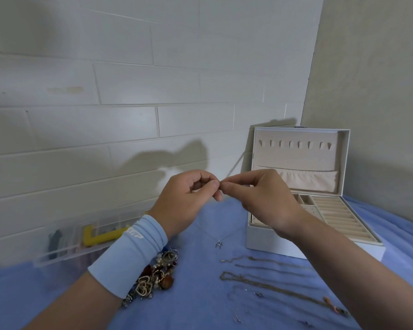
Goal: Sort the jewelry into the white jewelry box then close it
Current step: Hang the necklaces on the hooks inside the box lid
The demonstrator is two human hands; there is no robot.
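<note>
My left hand and my right hand meet above the blue cloth, each pinching an end of a thin silver necklace. Its chain loops down to a small pendant hanging just over the cloth. The white jewelry box stands open at the right, lid upright with hooks and a pocket, ring rolls and small compartments in its tray. Several chains lie stretched out on the cloth in front of the box. A pile of beaded and heart-shaped jewelry lies beside my left wrist.
A clear plastic organizer with a yellow piece inside sits at the left against the white brick wall. A blue cloth covers the table. The box stands in the corner by the right wall. A pale blue wristband is on my left wrist.
</note>
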